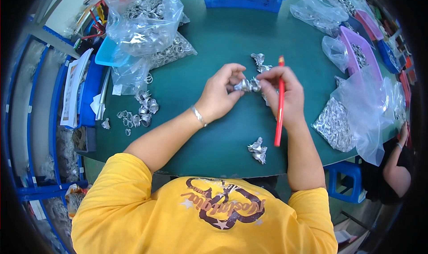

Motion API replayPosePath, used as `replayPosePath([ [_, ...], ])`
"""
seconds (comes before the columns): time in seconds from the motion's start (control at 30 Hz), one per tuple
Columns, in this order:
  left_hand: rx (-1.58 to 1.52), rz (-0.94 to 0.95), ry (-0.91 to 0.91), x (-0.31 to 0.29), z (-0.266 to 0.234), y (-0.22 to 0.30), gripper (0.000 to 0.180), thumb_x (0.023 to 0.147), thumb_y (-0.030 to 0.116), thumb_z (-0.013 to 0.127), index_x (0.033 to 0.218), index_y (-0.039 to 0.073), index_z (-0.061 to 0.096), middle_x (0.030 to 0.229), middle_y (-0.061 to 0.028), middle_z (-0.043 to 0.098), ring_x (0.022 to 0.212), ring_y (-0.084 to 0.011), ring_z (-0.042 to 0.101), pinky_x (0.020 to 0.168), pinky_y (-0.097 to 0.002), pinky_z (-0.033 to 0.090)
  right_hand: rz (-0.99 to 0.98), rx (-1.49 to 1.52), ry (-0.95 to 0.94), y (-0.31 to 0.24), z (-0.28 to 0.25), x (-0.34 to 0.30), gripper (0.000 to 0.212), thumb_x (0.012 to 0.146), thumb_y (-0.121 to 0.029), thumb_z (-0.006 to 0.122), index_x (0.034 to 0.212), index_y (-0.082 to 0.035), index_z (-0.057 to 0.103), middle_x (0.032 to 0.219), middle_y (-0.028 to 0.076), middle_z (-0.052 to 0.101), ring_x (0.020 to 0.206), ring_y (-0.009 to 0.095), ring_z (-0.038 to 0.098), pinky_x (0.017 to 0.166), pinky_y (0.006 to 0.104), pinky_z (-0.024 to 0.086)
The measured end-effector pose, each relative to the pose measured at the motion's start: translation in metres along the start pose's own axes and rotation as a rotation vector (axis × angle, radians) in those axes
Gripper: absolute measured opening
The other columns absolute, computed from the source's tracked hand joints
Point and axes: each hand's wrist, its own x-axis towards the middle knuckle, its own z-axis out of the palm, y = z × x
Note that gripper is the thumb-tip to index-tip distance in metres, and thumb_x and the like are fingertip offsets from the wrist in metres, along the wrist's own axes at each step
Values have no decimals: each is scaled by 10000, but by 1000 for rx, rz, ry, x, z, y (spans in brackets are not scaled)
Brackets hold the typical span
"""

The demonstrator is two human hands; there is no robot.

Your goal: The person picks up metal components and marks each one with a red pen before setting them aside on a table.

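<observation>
Over the middle of the green table, my left hand (217, 92) pinches a short row of silver metal rings (248, 85). My right hand (287, 93) grips the other end of that row with its fingertips. A red pencil (280, 109) is tucked between the fingers of my right hand, its long end pointing toward me. Just beyond the hands lies a small silver ring cluster (260, 62). Another silver cluster (257, 151) rests nearer to me. Left of my left forearm are loose silver rings (129, 119) and a heap of silver pieces (146, 107).
Plastic bags of rings (147, 24) crowd the far left beside a light-blue tray (105, 53). A blue bin (243, 0) stands at the far edge. On the right are a pink basket (366, 47) and a ring-filled bag (335, 124). Another person's arm (397, 153) shows at far right.
</observation>
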Motion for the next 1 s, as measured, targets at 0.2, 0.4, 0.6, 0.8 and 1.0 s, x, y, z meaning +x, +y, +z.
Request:
replayPosePath([
  [0.2, -173, 43, 82, -47, -10, 4, 463, 755, -106, 649, 1175, 14, 494, 1035, -72, 571, 961, -135, 579, 820, -253, 498, -101, -43, -211, -17, 23, -15, 252, 725, 27, 718, 906, -19, 550, 837, 88, 627, 773, 198, 647, 698, 281, 519],
  [0.4, -457, -33, 18, -54, -17, -4, 420, 768, -66, 685, 1162, -31, 546, 1051, -77, 573, 956, -143, 586, 851, -264, 496, -102, 99, -259, -3, 28, -21, 231, 746, 63, 685, 883, -25, 522, 842, 82, 623, 767, 159, 623, 703, 267, 514],
  [0.6, -555, -140, -33, -57, -16, -2, 323, 771, -75, 677, 1077, -53, 576, 1044, -80, 559, 935, -140, 590, 833, -259, 500, -85, 76, -245, -4, 29, -22, 137, 858, 43, 574, 981, -2, 534, 852, 84, 626, 786, 146, 613, 740, 261, 499],
  [0.8, -360, 13, 34, -58, -14, -3, 309, 746, -101, 685, 1033, -41, 587, 1028, -78, 531, 915, -128, 585, 803, -248, 498, -362, -39, -16, -17, 20, -19, 208, 851, -44, 508, 1000, 60, 610, 765, 126, 617, 657, 198, 582, 648, 295, 463],
  [1.0, -259, 112, 71, -59, -14, -3, 332, 720, -118, 694, 1026, -43, 589, 1033, -88, 524, 925, -143, 587, 797, -250, 507, -406, 29, -127, -18, 22, -25, 19, 803, -13, 554, 814, -24, 545, 681, 79, 610, 597, 190, 572, 641, 328, 420],
])
